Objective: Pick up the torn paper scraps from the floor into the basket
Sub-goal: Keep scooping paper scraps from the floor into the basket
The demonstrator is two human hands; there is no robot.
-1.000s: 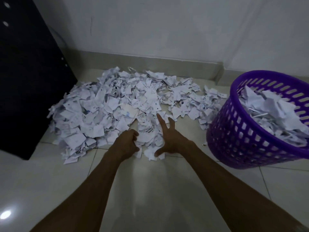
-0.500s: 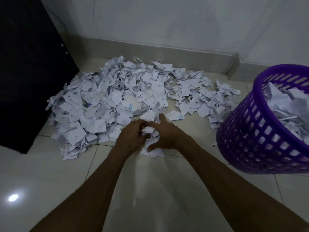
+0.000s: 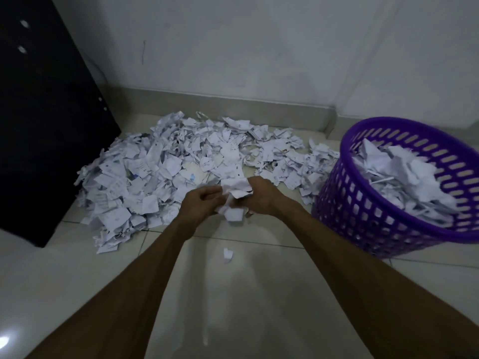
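Scraps (image 3: 234,200), crumpled white paper, bunch mid-frame between my cupped left hand (image 3: 201,207) and right hand (image 3: 261,196), both clutching them; jagged pile (image 3: 168,172) upper left, slotted purple plastic basket (image 3: 363,203) right.

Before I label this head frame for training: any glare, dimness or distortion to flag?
Head view: dim, bluish light; glare spot on the floor tiles at lower left; wide-angle bending tilts the purple basket and dark cabinet; handful of scraps slightly soft.
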